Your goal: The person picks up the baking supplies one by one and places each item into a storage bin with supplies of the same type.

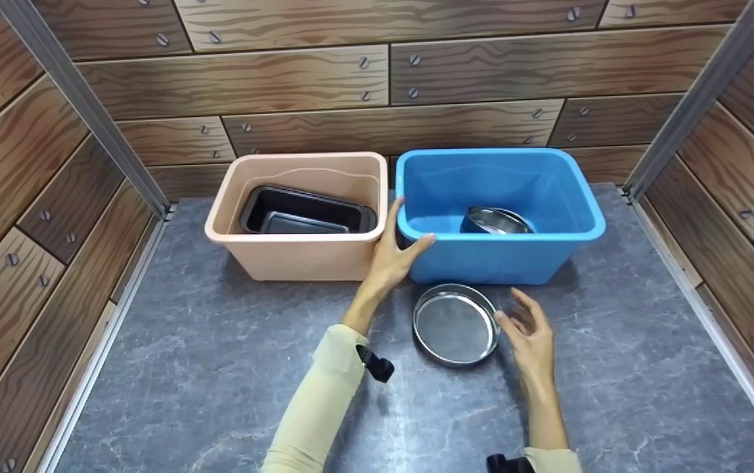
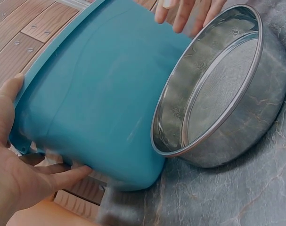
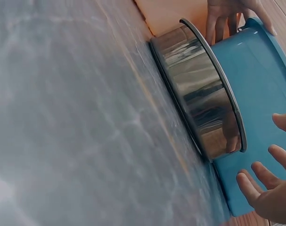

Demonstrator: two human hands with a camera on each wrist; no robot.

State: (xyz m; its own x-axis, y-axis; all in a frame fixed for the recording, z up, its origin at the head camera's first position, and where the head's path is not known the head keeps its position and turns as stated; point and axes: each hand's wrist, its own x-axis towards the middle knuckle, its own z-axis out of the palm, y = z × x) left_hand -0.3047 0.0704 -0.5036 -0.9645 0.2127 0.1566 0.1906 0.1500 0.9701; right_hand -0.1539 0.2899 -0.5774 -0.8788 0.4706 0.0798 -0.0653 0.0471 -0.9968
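A round metal sieve (image 1: 456, 328) with a fine mesh bottom stands on the table in front of a blue plastic bin (image 1: 482, 259). My left hand (image 1: 390, 259) grips the bin's near left corner, thumb on the front rim and fingers along the left side. In the left wrist view, those fingers reach down beside the wall of the blue bin (image 2: 100, 94). To the right of the sieve, my right hand (image 1: 531, 335) holds nothing, its fingers spread and thumb close to the sieve's rim. Inside the blue bin lies another round metal piece (image 1: 496, 221), partly hidden by the front wall.
A peach bin (image 1: 305, 259) stands left of the blue one, with a black rectangular baking pan (image 1: 311, 207) in it. Wood-patterned walls (image 1: 285, 79) enclose the grey marbled table (image 1: 219, 368) at the back and both sides. Metal rails run along the side edges.
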